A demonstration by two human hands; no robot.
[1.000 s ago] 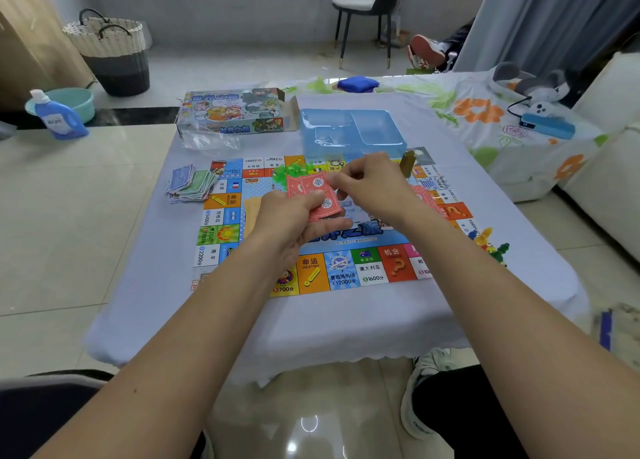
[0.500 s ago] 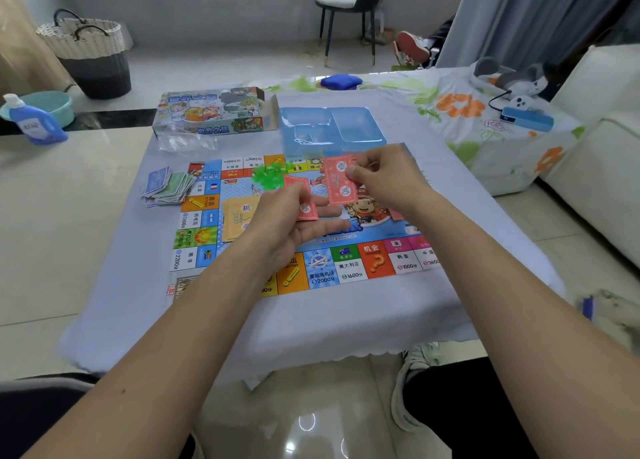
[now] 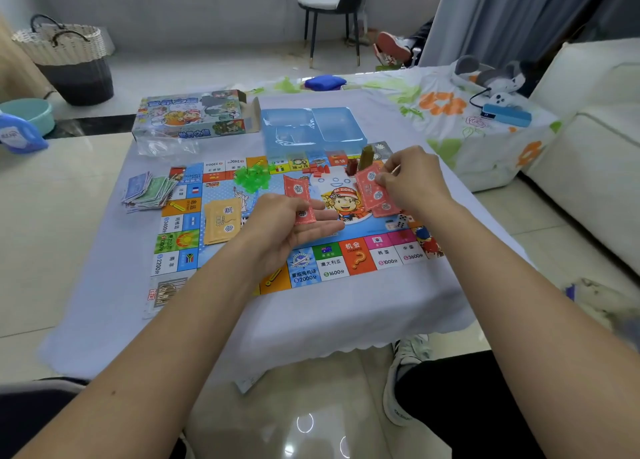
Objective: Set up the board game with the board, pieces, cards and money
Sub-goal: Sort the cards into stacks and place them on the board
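Note:
The colourful game board (image 3: 360, 261) lies flat on the cloth-covered table. Over its middle, my left hand (image 3: 287, 226) holds a small stack of red cards (image 3: 298, 195) upright. To the right, my right hand (image 3: 412, 181) pinches one red card (image 3: 369, 184) just above a red card pile (image 3: 384, 207) on the board. A yellow card pile (image 3: 221, 221) lies on the board's left half. Green plastic pieces (image 3: 252, 178), red pieces (image 3: 317, 170) and tall tokens (image 3: 362, 162) sit near the far edge. Dice (image 3: 401, 220) rest below my right hand. Paper money (image 3: 147, 191) is heaped left of the board.
The game box (image 3: 194, 115) and a clear blue plastic tray (image 3: 311, 129) stand beyond the board, with a plastic bag (image 3: 166, 146) beside the box. A flowered cloth (image 3: 478, 139) covers a surface at right. A chair (image 3: 332, 11), basket (image 3: 69, 60) and sofa (image 3: 595, 153) surround the table.
My hands have drawn apart. The right hand took one red card off the left hand's stack and carried it right, down to the red pile on the board.

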